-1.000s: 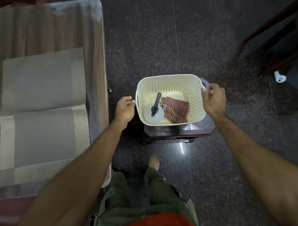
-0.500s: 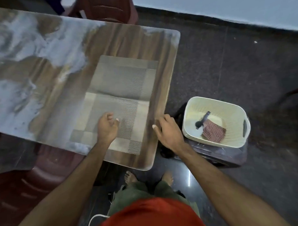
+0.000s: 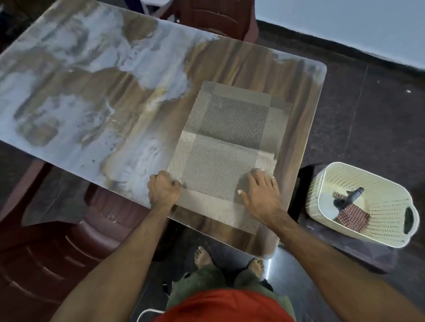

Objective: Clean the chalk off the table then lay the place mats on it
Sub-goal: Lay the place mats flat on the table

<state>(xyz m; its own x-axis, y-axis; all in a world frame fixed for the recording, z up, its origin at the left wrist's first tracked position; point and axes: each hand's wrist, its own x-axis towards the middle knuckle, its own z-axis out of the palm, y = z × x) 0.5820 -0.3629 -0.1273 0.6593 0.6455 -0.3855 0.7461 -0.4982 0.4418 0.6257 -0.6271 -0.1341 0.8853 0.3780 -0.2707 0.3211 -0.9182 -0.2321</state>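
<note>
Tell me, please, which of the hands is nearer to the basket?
Right. The right hand lies flat on the place mat's near right part, toward the basket; the left hand grips the mat's left edge, farther away.

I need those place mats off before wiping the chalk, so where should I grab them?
Take the place mats by their near left edge, where the left hand already curls. They lie flat on the table, so probably slide fingertips under from the near side while the right hand lifts the other edge.
</note>
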